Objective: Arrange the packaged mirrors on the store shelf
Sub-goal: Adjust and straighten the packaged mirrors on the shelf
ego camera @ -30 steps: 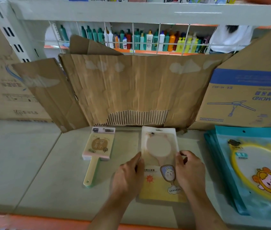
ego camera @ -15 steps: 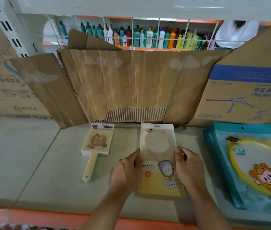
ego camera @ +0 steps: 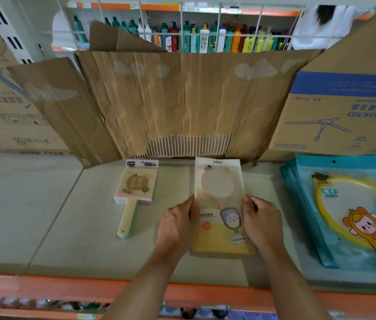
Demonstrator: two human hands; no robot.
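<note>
- Both hands are on the yellow mirror pouch. The left hand is clamped on its left edge and the right hand on its right edge, about halfway up. To me that 2-sided hold looks like squaring it up in place, not carrying it.
- The pouch lies flat on the shelf with its hang-hole end at the back, close to the torn cardboard sheet standing there like a back wall. My guess is the cardboard stops stock sliding through to the next aisle.
- Just to its left, not touching, is 1 paddle mirror, handle pointing at the front edge. To the right, near but apart, sits a fanned stack of teal mirror pouches. That reads as 3 kinds side by side, each with its own column.
- Contents: the yellow pouch has a clear window showing a round pinkish mirror with a handle. I can't tell if more pouches sit under it.
- The top teal pouch shows a round mirror with a yellow rim. The stack is too blurry to count.
- The fan carton at back right has its print upside down, and nothing shows what's in it.
- Behind the cardboard, a wire rack holds rows of bottles.
</note>
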